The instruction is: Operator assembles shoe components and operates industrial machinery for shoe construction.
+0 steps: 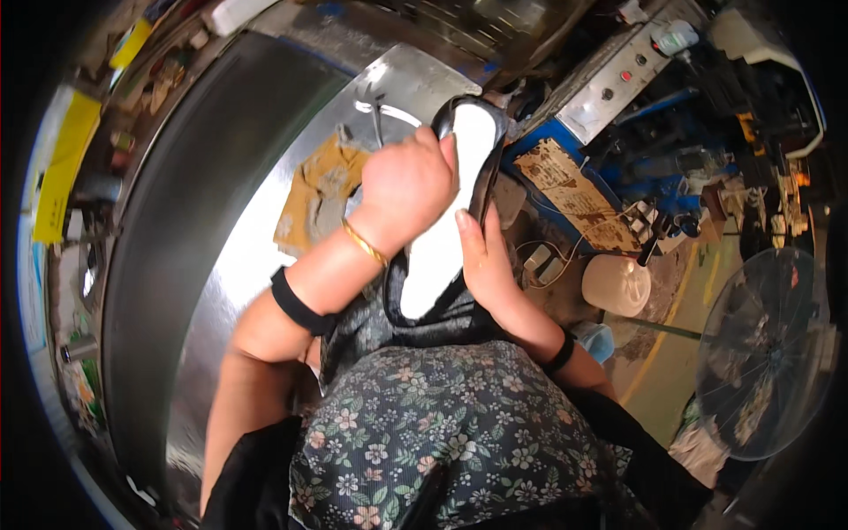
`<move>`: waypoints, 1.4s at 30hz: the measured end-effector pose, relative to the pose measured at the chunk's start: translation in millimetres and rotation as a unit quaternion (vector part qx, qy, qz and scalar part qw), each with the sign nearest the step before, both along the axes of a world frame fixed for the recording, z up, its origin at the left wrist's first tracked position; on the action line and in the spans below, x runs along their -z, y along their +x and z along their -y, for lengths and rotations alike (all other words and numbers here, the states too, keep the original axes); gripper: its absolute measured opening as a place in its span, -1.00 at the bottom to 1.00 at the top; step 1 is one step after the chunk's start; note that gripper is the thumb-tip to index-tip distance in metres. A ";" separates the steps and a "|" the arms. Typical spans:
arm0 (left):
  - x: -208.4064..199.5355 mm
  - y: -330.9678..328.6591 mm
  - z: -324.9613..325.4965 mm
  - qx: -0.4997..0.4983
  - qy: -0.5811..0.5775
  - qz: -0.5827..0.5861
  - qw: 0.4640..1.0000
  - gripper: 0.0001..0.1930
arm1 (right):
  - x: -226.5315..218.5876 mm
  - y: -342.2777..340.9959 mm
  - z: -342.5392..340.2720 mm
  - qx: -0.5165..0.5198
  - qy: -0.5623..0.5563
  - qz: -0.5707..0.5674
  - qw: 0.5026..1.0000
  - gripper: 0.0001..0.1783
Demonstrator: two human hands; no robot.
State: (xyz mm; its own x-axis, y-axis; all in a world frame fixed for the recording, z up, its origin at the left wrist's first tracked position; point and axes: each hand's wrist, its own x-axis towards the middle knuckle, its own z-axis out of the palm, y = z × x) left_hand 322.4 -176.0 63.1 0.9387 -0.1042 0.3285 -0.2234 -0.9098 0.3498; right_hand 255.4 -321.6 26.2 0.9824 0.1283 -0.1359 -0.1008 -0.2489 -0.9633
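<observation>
A black shoe (493, 132) with a long white sole-shaped face (439, 261) turned up lies slanted over my lap, its far end leaning to the right. My right hand (488, 262) grips its right side, thumb on the white face and the other fingers mostly hidden beneath. Closed in a fist, my left hand (408, 184) presses against the left edge of the shoe; whatever its fingers hold is hidden. Just beyond that fist, a thin metal tool (378, 115) rests on the shiny metal tabletop. A stained tan cloth (320, 194) is spread to the left of the fist.
A dark curved belt (168, 221) runs along the left of the metal top. On the right stand a machine with a button panel (609, 93), a rusty plate (574, 194), a whitish plastic jug (616, 285) and a round wire fan guard (764, 353). A cable trails near the jug.
</observation>
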 end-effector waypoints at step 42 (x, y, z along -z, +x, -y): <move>30.0 26.0 7.4 0.164 -0.443 -0.182 0.862 -0.62 | -3.2 98.8 32.4 -0.050 0.377 -0.016 0.925 -0.58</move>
State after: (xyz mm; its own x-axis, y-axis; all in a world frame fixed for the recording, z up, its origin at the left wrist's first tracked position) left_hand 348.4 -183.4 33.1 0.9641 -0.2433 0.1066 -0.1477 -0.1573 0.9764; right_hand 354.1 -354.0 29.4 0.9575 0.2884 0.0013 -0.1442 0.4828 -0.8638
